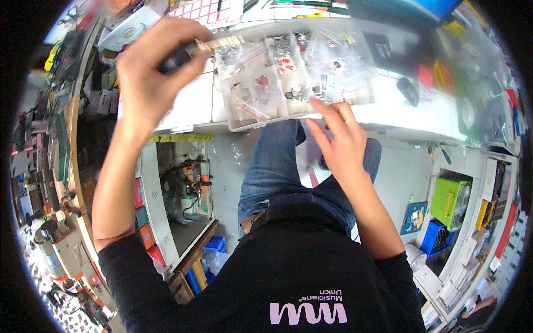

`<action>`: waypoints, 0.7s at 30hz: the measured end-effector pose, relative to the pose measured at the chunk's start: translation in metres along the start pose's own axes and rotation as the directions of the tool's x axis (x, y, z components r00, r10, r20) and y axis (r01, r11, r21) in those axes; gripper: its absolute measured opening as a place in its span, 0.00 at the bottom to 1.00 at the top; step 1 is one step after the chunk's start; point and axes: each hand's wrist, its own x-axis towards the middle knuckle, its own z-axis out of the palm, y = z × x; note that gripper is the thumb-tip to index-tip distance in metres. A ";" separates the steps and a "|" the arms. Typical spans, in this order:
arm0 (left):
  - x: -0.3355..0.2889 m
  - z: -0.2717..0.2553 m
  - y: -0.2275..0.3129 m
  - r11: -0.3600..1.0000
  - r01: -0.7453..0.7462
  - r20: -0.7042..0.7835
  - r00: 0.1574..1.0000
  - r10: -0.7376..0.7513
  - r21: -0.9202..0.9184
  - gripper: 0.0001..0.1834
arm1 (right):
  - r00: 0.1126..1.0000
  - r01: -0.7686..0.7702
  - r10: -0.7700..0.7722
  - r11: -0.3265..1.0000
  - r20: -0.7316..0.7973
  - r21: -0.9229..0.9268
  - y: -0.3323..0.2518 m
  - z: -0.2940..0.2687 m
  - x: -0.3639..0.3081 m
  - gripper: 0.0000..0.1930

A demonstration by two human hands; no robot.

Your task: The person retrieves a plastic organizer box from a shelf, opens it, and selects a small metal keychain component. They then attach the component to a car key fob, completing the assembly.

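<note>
- The left hand [147, 66] is smeared by motion, and its fingers cover part of a dark object [176, 60]; what this is cannot be told.
- A pale ribbed strip [227, 42] beside it is blurred too.
- The right hand [341, 133] has soft-edged fingertips, perhaps touching the clear box [252, 126]; the view is too poor to settle it.
- Small parts inside the bags [261, 83] are too tiny to identify.
- The upper edge cuts off a red-gridded board [202, 11].
- Yellow rings [442, 76] smear at right.

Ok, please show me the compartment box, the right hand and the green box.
Compartment box [250, 125]: head view, front rim.
Right hand [345, 139]: head view, its back.
Green box [441, 197]: head view, green side.
</note>
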 end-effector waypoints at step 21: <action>0.080 0.114 -0.255 0.718 0.651 -0.026 0.745 -0.667 0.246 0.26 | 0.991 -0.135 0.110 0.869 -0.079 -0.477 0.153 -0.116 0.051 0.20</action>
